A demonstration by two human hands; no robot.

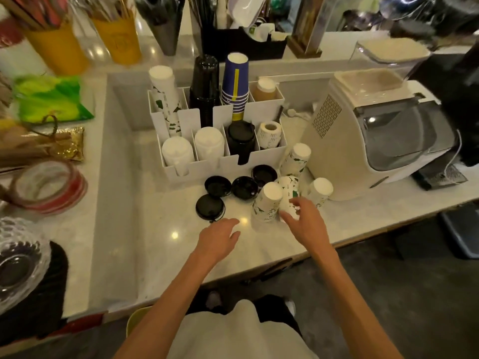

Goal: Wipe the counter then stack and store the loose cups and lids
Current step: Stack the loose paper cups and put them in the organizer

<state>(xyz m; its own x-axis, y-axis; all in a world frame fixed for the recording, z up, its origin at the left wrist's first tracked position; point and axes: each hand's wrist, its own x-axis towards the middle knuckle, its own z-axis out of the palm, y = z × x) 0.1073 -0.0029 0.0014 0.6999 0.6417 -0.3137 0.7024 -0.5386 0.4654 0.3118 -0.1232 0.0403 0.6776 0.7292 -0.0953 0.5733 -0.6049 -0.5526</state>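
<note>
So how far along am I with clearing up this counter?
Done: hard to say. No cloth shows, and I cannot tell whether the counter has been wiped. In hand: your right hand reaches, open, at the loose cups, and your left hand hovers open near the black lids. Left: all four cups and four lids, unstacked in front of the organizer.

Glossy, marble-looking counter [145, 229] in front of me, lights glinting off it near the front edge. The paper cups [268, 200] look matt, white with green print. The lids [210, 207]: smooth black plastic, faint sheen. The organizer [207, 165] is matt white plastic, the machine [337, 154] glossy cream plastic.
</note>
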